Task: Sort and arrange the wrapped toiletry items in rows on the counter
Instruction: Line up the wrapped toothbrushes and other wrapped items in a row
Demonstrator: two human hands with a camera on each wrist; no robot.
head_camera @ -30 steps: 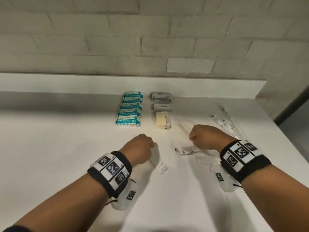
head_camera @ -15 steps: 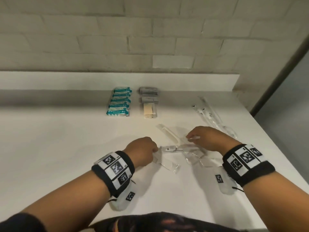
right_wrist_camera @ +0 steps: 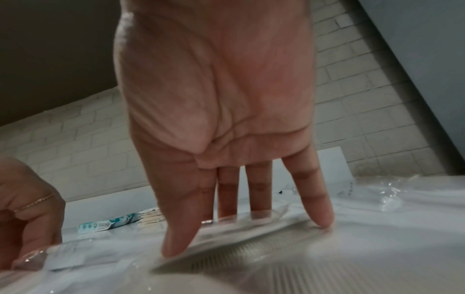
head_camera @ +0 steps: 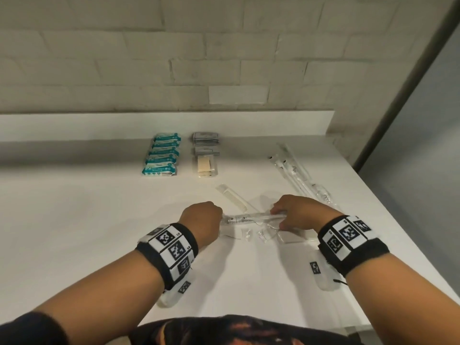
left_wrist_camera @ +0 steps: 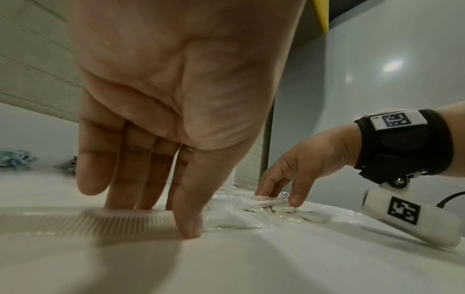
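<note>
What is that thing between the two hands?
A long clear-wrapped packet spans from left hand to right hand, seen in the head view.

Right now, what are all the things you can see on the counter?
Teal packets: six in a row, teal and white, back left of the counter.
Grey sachets: a row, count unclear, grey, right of the teal packets.
Cream item in clear wrap: one, cream, nearest end of the grey row.
Comb: one, white, middle, lying askew.
Long wrapped item: one, clear wrap, between both hands.
Loose clear wrappers: several, clear, under the right hand.
Long clear-wrapped sticks: a few, clear and white, far right.
Counter: one, white.
Left hand: grip on the long item's left end.
Right hand: fingers on its right end.
</note>
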